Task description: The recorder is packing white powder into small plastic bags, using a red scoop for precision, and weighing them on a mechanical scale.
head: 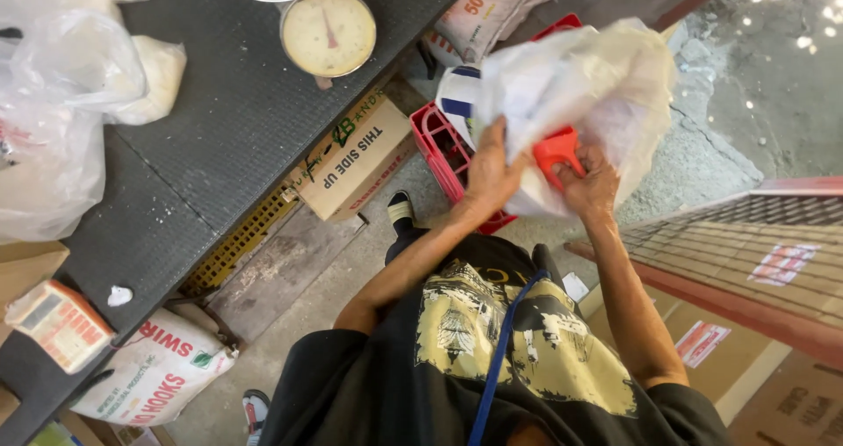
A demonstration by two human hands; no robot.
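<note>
Above the concrete floor (299, 297), our left hand (488, 176) grips a crinkled white plastic bag (597, 86); our right hand (590, 183) clasps its orange scoop (555, 150).

shop: weighing scale (327, 32), sacks (154, 371), cartons (356, 161)

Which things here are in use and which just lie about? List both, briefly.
In use: left hand gripping the white plastic bag; right hand on the red scoop at the bag's mouth.

Lying about: dial scale, cardboard box, red crate, printed sack, clear bags on the dark table.
</note>
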